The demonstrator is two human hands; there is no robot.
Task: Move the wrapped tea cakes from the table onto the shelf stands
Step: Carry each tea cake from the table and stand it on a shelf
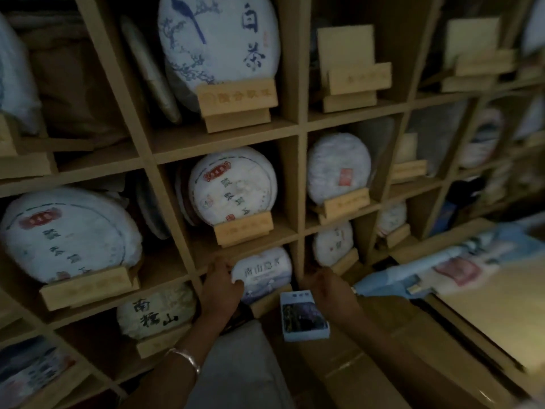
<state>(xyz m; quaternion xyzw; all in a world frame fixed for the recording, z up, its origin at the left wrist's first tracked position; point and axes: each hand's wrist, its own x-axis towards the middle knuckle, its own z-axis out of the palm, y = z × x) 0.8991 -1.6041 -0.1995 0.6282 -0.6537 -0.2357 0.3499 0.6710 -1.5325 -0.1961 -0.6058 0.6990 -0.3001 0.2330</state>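
Wooden shelf (298,125) divided into square compartments, seen dim and partly blurred. Most compartments hold a round paper-wrapped cake propped upright on a small wooden stand. In the upper row a large cake with a blue bird (218,42) leans on its stand, and the compartment to its right holds an empty stand (352,81). Directly above the hands, a cake with a red label (233,187) sits behind the shelf's front edge. Left of the hands, a cake with bold black characters (156,312) stands in the neighbouring compartment.

The tea cake (262,274) in question stands upright in a low compartment on its stand (269,301); its wrapper is white above, with dark characters and a bluish picture below. The left hand (221,287) grips its left rim, fingers curled over the front. The right hand (327,287) is beside the compartment's right divider, loosely curled; whether it touches the cake cannot be told. A small blue box (303,317) lies just below, between the wrists. A silver bracelet (184,360) circles the left wrist.
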